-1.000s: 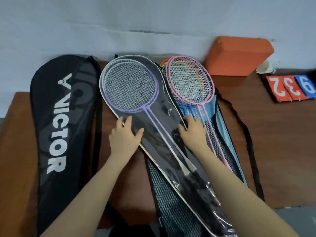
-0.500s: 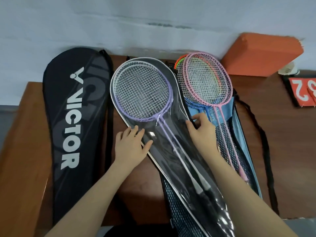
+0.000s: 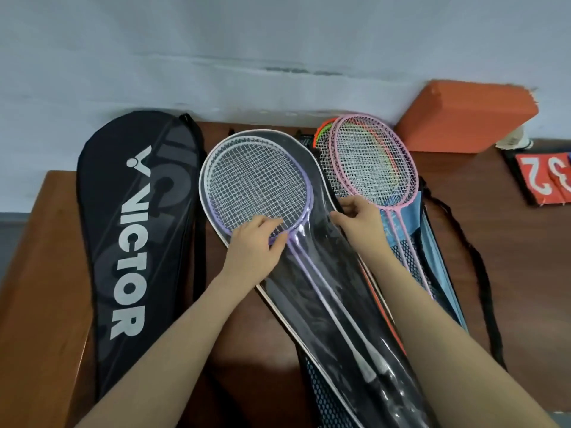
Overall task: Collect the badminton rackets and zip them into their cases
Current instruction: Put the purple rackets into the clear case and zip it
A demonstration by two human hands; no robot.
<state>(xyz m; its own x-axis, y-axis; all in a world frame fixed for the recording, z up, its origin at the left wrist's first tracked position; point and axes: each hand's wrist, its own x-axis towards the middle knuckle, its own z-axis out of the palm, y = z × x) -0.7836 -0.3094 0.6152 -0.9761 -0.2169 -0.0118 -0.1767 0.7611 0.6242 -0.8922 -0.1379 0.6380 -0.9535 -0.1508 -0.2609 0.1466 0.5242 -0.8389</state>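
Observation:
Two purple rackets (image 3: 256,180) lie inside a clear plastic case (image 3: 321,291) with a white rim, slanting across the middle of the brown table (image 3: 40,273). My left hand (image 3: 255,245) rests flat on the case over the lower rim of the purple heads. My right hand (image 3: 360,217) pinches the case's right edge near the racket throats. To the right, pink rackets (image 3: 374,162) lie on a blue mesh case (image 3: 432,267), with an orange and green racket (image 3: 323,131) beneath them. A black Victor case (image 3: 133,236) lies at the left.
An orange foam block (image 3: 466,118) leans on the white wall at the back right. A red number flip card (image 3: 543,177) and a white shuttlecock (image 3: 514,140) lie at the far right. A black strap (image 3: 475,273) trails from the blue case. The table's left edge is near the Victor case.
Both hands have moved up the clear case towards the racket heads: the left now lies on the purple strings' lower rim, and the right has slid up along the case's right edge.

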